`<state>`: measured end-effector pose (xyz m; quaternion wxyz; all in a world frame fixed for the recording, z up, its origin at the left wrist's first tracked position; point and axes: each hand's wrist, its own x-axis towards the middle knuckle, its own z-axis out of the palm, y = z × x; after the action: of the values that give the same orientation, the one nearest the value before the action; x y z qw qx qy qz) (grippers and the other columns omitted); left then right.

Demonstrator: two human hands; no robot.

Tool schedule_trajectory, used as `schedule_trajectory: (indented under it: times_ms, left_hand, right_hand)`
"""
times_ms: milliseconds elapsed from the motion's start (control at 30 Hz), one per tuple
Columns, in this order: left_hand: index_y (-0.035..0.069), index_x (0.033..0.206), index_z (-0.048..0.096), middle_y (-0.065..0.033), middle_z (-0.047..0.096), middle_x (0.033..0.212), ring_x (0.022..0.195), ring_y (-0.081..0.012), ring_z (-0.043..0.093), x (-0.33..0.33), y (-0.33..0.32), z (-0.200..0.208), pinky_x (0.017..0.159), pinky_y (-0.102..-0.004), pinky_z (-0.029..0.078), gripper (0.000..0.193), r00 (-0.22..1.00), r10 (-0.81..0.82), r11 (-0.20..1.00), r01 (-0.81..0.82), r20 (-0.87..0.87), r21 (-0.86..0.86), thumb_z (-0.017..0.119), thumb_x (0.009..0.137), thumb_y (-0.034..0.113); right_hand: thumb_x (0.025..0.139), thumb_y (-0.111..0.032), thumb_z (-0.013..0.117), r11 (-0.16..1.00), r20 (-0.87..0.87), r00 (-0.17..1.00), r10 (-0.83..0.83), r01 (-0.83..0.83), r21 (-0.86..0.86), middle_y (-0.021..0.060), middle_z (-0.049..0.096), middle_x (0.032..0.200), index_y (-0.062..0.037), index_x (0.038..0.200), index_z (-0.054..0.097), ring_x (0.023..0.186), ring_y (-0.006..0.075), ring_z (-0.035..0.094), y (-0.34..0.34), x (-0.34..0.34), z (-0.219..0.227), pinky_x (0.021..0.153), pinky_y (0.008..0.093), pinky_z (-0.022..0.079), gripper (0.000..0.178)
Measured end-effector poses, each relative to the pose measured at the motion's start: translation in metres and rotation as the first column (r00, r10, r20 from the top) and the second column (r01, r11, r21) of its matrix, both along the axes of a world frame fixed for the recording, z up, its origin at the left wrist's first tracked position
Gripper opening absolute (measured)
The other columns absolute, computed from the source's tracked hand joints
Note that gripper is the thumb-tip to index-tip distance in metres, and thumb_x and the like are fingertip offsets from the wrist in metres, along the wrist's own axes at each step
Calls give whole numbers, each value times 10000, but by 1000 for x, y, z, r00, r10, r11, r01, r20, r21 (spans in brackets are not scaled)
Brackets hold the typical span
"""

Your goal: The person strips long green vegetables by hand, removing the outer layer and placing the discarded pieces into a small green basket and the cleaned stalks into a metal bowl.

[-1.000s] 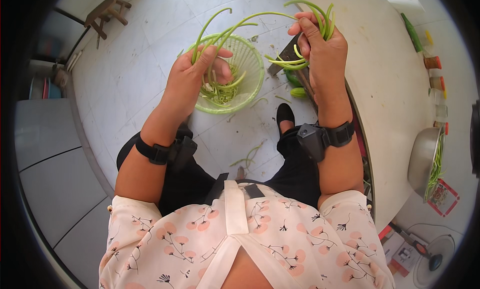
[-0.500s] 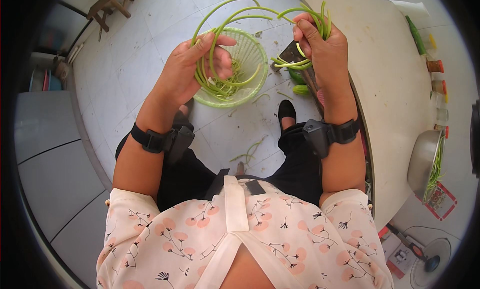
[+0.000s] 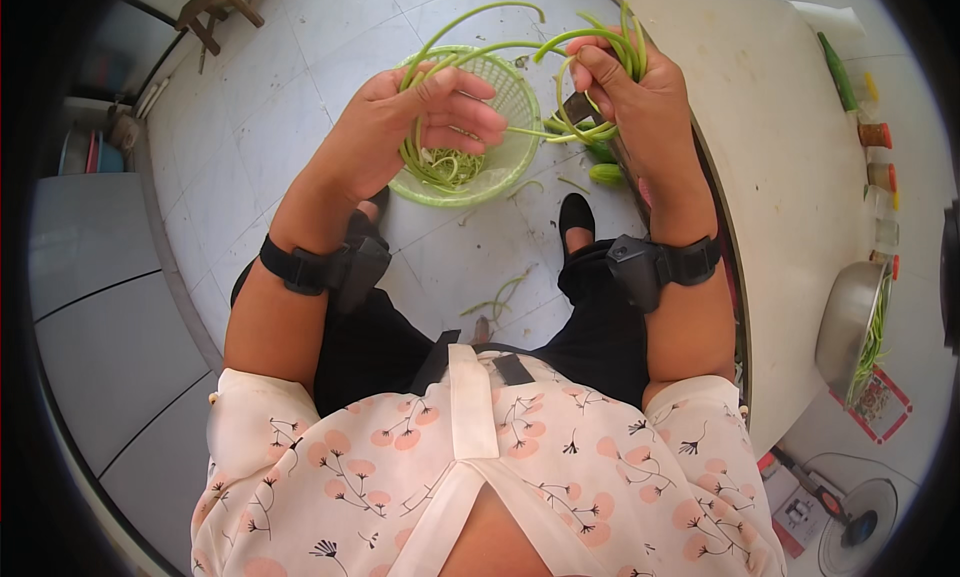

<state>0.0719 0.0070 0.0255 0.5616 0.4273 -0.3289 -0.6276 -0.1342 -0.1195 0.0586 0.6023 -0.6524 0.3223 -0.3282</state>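
Long, curling green garlic scapes [image 3: 565, 38] run between my two hands above the basket. My left hand [image 3: 395, 127] holds several of them between thumb and palm, its other fingers stretched toward the right. A bunch is pinched in my right hand [image 3: 640, 95], with loops and cut ends sticking out above and to the left of the fingers. Below my left hand stands a light green plastic basket [image 3: 515, 102], with short stem pieces [image 3: 448, 167] in its bottom. Part of the basket is hidden by that hand.
A pale table [image 3: 780, 177] curves along my right side, bearing a metal bowl [image 3: 842, 322] of green stems, a long green vegetable [image 3: 836, 69] and several jars [image 3: 874, 135]. Cucumbers [image 3: 606, 174] lie low beside the table. Stem scraps [image 3: 500, 299] litter the tiles. A wooden stool [image 3: 222, 9] stands far left.
My left hand has shifted slightly up and right, its fingers now straighter. My right hand has moved a little left, and a stem now stretches lower between the hands.
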Motion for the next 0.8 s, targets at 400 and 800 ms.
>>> schedule_trajectory:
  times_ms: [400, 800]
  left_hand:
    - [74, 1023, 689, 31, 639, 778, 522, -20, 385, -37, -3, 3, 456, -185, 284, 210, 985, 93, 979, -117, 144, 168, 701, 909, 249]
    - [-3, 1128, 638, 6, 625, 773, 472, -16, 332, -19, -5, 3, 434, -169, 256, 244, 996, 73, 995, -76, 51, 64, 591, 976, 182]
  right_hand:
    - [949, -124, 627, 989, 83, 993, 84, -94, 112, 20, 668, 793, -2, 1026, 668, 542, 26, 435, 24, 18, -13, 478, 167, 331, 150]
    - [880, -108, 677, 949, -132, 983, -129, 84, -304, 79, 714, 830, -10, 975, 685, 633, 125, 596, 10, 9, -20, 599, 275, 489, 136]
